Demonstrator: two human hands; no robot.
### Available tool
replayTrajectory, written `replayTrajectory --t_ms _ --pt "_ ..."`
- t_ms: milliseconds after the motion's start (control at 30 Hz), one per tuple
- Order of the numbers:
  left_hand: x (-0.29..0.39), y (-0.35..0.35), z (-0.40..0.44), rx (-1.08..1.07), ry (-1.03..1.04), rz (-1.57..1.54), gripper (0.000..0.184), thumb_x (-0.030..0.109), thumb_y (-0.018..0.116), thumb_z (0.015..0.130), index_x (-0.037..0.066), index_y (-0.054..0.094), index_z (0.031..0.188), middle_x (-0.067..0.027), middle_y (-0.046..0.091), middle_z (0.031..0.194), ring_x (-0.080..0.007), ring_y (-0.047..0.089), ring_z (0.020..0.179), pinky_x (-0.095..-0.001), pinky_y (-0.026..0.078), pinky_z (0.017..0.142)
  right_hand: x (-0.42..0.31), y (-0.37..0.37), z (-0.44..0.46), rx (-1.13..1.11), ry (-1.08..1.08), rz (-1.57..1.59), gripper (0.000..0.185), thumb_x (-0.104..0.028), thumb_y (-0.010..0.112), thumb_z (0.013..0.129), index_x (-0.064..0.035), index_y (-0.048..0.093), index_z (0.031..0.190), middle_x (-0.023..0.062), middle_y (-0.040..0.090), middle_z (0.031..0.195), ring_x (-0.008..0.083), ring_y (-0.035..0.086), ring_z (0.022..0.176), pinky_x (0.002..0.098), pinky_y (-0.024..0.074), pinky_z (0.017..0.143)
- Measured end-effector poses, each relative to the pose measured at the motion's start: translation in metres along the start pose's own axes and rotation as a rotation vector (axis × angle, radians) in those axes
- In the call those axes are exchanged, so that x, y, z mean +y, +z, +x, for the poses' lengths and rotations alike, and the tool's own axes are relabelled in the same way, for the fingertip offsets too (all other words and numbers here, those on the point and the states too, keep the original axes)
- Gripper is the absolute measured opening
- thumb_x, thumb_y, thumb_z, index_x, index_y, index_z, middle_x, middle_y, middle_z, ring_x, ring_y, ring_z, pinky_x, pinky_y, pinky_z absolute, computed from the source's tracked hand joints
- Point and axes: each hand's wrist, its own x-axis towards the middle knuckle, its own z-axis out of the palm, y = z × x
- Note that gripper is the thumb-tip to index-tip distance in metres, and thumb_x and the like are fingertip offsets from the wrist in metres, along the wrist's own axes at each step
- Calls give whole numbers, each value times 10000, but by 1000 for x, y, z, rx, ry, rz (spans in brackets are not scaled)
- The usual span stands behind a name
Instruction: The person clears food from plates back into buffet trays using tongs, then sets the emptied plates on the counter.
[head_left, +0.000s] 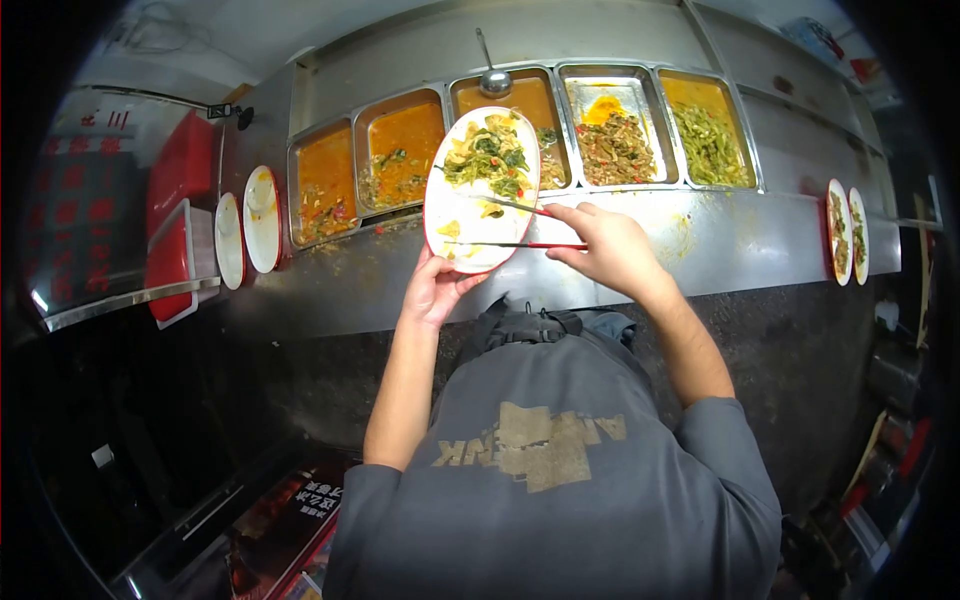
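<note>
My left hand (436, 288) grips the lower edge of a white oval plate (470, 225) with a red rim, held up in front of the steel food pans. Cooked greens with bits of red (490, 160) cover the plate's upper half; a few yellowish scraps lie lower down. In my right hand (605, 245) is a pair of chopsticks (545, 245), dark toward the tips and red near my fingers. Their tips are apart and reach over the plate's lower half. Whether they touch the plate I cannot tell. The plate hides part of the middle pan.
Several steel pans of food line the counter (370, 290), one with shredded green vegetables (712, 145), another with a meat dish (615, 150). A ladle (495, 82) rests at the middle pan. Plates (263, 220) stand left; two filled plates (838, 232) stand right. A red-and-white bin (185, 255) is far left.
</note>
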Motion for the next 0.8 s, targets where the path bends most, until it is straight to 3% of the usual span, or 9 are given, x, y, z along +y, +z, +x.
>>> replayTrajectory --t_ms 233,433,667,800 --pt "0 1 -1 -25 2 -10 701 -37 454 824 102 292 1492 -229 490 1396 -381 611 1164 -494 626 830 -5 20 6 -9 9 -93 556 -374 762 797 -138 595 1272 112 657 922 302 682 804 424 549 697" --pt "-1 6 -3 -16 12 -23 698 -37 468 821 101 300 1485 -231 498 1382 -385 619 1147 -503 626 829 8 14 13 160 138 -168 549 -374 761 802 -145 597 1274 120 657 928 308 683 827 431 548 722" --pt "2 6 -3 -9 28 -24 712 -28 488 808 104 302 1482 -234 502 1377 -395 624 1134 -507 626 829 3 -19 -10 -77 14 -6 512 -300 783 791 -146 638 1257 109 657 884 279 663 783 399 528 689" --pt "3 3 -4 -22 22 -11 758 -29 493 791 118 275 1502 -219 472 1413 -391 605 1171 -508 617 862 -4 -9 -15 -70 21 -187 565 -342 766 800 -168 588 1307 96 646 918 303 670 803 423 540 700"
